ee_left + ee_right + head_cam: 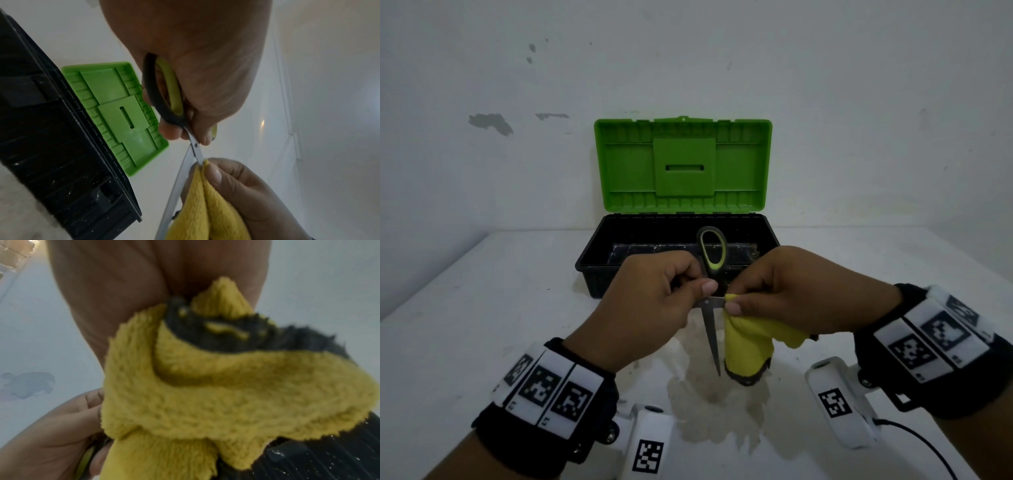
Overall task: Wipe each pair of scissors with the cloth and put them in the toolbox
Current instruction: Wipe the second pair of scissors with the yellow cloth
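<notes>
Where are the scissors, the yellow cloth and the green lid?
scissors (711, 337): head view, on the lower blade.
yellow cloth (748, 346): head view, on the hanging fold.
green lid (683, 166): head view, on its raised middle panel.

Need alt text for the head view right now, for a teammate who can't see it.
Left hand grips scissors blades-down while the right hand pinches a yellow cloth onto one blade near the pivot. Behind stands the open toolbox, green lid up, on a white table.
</notes>
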